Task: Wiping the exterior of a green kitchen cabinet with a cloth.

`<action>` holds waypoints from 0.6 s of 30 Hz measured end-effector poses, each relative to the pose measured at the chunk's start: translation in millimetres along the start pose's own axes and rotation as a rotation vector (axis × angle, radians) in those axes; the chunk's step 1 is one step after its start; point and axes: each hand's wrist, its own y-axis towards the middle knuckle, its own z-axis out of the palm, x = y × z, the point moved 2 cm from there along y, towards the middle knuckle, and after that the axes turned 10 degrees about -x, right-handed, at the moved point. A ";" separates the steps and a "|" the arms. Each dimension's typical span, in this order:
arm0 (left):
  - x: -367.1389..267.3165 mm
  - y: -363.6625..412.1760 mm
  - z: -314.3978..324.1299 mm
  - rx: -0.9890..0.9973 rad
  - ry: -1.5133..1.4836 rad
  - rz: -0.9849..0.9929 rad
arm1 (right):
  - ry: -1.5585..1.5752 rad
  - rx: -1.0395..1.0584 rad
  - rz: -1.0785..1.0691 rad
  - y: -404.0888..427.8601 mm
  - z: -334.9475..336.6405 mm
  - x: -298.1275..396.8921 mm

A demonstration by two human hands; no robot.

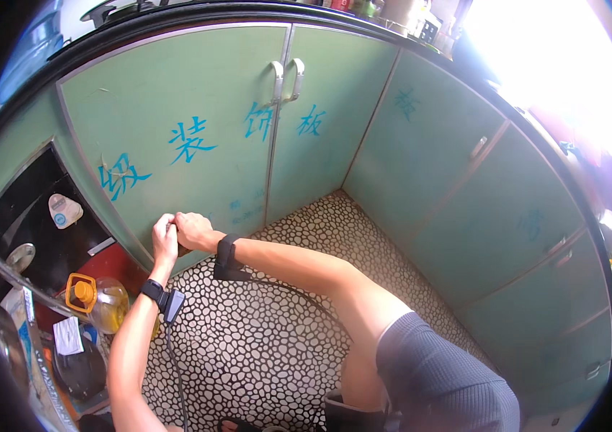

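Note:
My left hand (166,241) and my right hand (193,231) meet low in front of a pale green cabinet door (187,81) that bears blue writing. Their fingers are bent and touch one another. A small brownish patch shows just under the hands; I cannot tell what it is or whether either hand holds anything. Black straps circle both wrists, with a grey device (174,306) at the left one and a black device (230,271) at the right. Cables run down from both devices.
Left of my left forearm stands a plastic oil bottle (108,305) with an orange cap, near a black-fronted appliance (30,189). More green cabinet doors (430,146) wrap round to the right. Pebble-patterned flooring (262,324) lies below; a dark countertop edge (219,15) runs above.

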 end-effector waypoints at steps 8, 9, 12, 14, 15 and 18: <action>-2.9 10.6 11.9 0.065 -0.064 0.051 | -0.015 -0.003 0.001 5.3 -6.4 -10.8; -5.2 12.2 20.9 0.077 -0.072 0.054 | -0.026 0.028 0.017 7.1 -11.7 -18.1; -2.8 1.0 20.5 0.082 -0.048 0.025 | -0.014 0.110 0.073 -1.0 -16.2 -15.6; -8.7 -7.1 28.1 0.086 -0.029 0.005 | -0.016 0.152 0.089 -5.7 -21.5 -22.7; -12.2 -10.8 35.6 0.090 -0.035 -0.009 | -0.018 0.144 0.093 -7.8 -25.2 -29.7; -18.6 -16.2 49.2 0.120 -0.003 -0.020 | -0.023 0.183 0.080 -12.5 -31.8 -43.3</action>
